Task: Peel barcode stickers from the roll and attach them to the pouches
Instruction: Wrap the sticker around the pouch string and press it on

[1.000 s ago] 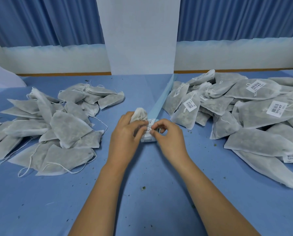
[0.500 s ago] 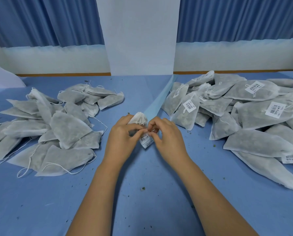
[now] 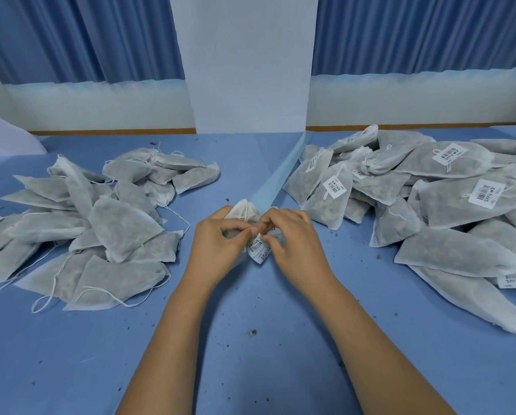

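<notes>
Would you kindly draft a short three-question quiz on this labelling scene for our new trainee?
1. True or false: the right pile is labelled, the left pile is not.
2. What does the left hand hold? A. a pouch; B. scissors; C. a pen.
3. Fill in: the right hand pinches a ____.

Key: 1 true; 2 A; 3 sticker.
</notes>
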A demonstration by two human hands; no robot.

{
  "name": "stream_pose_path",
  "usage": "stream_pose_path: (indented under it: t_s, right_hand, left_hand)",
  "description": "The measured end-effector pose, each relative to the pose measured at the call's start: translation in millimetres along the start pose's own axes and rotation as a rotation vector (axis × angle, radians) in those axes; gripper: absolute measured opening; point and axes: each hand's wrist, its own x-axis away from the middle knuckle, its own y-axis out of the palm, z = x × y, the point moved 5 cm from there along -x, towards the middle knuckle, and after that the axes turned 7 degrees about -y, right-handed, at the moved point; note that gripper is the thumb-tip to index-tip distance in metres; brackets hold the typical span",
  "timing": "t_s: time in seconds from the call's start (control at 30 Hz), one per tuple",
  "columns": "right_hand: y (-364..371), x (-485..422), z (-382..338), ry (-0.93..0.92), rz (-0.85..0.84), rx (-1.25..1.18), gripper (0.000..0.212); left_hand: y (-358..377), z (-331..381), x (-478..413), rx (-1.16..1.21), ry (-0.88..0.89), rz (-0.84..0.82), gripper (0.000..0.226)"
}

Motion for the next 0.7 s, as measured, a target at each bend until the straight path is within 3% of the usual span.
stream_pose_path:
  t_s: [0.13, 0.33, 0.47, 0.53, 0.7]
  right_hand:
    - [2.5, 0.1, 3.8, 0.045, -0.013, -0.029, 0.02]
    - [-0.2, 3.7, 13.9, 0.239, 0.07, -0.193, 0.037]
    - [-7.3, 4.5, 19.2, 0.316, 0.211, -0.328, 0.017]
    - [-7.9, 4.9, 24.0, 0.359, 0.236, -0.353, 0.014]
    - [-14.0, 1.6, 22.2, 0.298, 0.228, -0.184, 0.02]
  left_hand:
    - [-0.5, -3.0, -0.8, -0.003, -0.064, 0.073, 0.032]
    - [-31.3, -11.1, 2.3, 0.126, -0.207, 0.489, 0.023]
    - [-54.1, -19.0, 6.1, 0.407, -0.259, 0.667, 0.015]
    - [-53.8, -18.1, 4.2, 0.466, -0.274, 0.594, 0.01]
    - [-15.9, -8.1, 2.0, 0.254, -0.36, 0.033, 0.017]
